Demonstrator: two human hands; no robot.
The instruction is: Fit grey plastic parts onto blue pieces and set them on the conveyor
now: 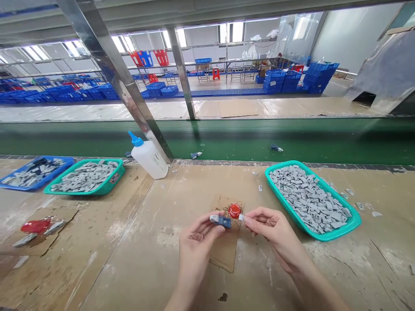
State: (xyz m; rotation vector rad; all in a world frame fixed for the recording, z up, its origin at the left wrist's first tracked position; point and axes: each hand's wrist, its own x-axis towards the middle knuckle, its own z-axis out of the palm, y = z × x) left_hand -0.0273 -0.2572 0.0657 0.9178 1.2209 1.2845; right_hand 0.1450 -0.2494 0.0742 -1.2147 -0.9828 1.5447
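My left hand (196,242) pinches a small blue and grey plastic part (221,220) between thumb and fingers, just above a brown cardboard pad (227,248) on the bench. My right hand (270,229) is closed in a pinch on a tiny white piece (241,217), held close to the right end of the blue part. A small red cap (234,211) sits on the cardboard pad right behind the two pieces. A teal tray (337,233) full of several grey plastic parts lies just right of my right hand.
A white squeeze bottle (149,157) with a blue nozzle leans against a metal post at the bench's back. A second teal tray (113,183) and a blue tray (19,183) of grey parts sit far left. A red tool (35,226) lies left. A green conveyor belt (292,138) runs behind.
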